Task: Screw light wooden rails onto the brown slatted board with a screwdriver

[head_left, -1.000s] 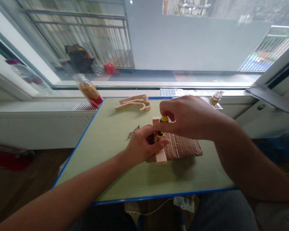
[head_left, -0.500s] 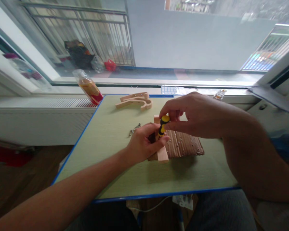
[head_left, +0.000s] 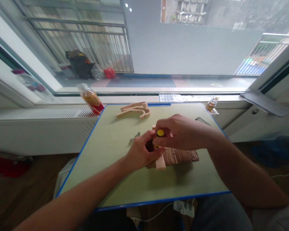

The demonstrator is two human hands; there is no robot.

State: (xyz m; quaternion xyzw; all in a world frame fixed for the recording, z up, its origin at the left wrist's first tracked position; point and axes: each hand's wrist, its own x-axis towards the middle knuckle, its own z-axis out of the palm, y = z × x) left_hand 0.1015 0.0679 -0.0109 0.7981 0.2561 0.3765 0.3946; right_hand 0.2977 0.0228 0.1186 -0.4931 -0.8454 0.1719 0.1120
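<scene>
My right hand point(head_left: 174, 131) is closed around a yellow-and-black screwdriver point(head_left: 160, 132), which stands nearly upright with its yellow end on top. Below it is a pale wooden strip point(head_left: 161, 163), lying across a ridged brown cardboard piece point(head_left: 179, 156). Thumb and fingers of my left hand point(head_left: 142, 150) close on the strip from the left, close around the screwdriver's lower part. The screwdriver's tip and whatever it touches are hidden by my fingers. Several loose screws point(head_left: 132, 140) lie on the table left of the strip.
Two curved wooden pieces point(head_left: 134, 110) lie at the back of the blue-edged table point(head_left: 106, 179). A phone-like dark flat object point(head_left: 202, 121) lies at the back right, partly behind my right hand. A bottle point(head_left: 91, 98) stands beyond the left corner, a small glass-like bottle point(head_left: 212, 104) beyond the right.
My right hand has come lower around the screwdriver, hiding more of its handle. The camera's view has tilted up slightly, so everything sits lower. My left hand keeps its place at the strip.
</scene>
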